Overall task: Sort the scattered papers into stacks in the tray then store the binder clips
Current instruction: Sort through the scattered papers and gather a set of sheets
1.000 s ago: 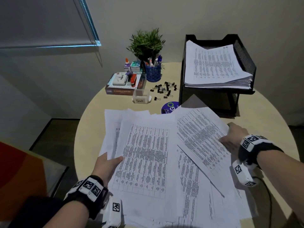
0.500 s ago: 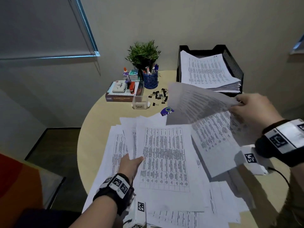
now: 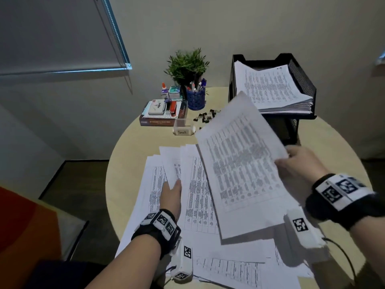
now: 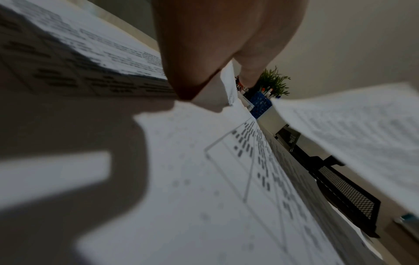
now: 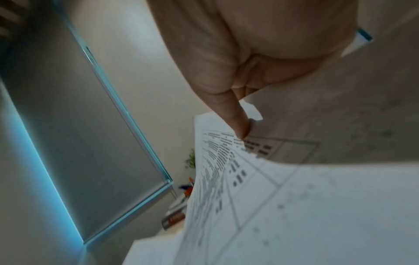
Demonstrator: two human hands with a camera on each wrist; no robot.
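white sheet (image 3: 241, 163) pinched by right hand (image 3: 300, 163) fingers; left hand (image 3: 171, 197) fingers flat on papers (image 3: 195, 197).

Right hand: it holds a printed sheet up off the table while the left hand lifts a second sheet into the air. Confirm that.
Half right. The right hand does hold a printed sheet aloft, but the left hand lifts nothing: it rests flat on the papers spread over the table, as the head view shows.

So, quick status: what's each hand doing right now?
Right hand grips a raised printed sheet. Left hand flat on scattered papers. Black mesh tray ahead, unobstructed.
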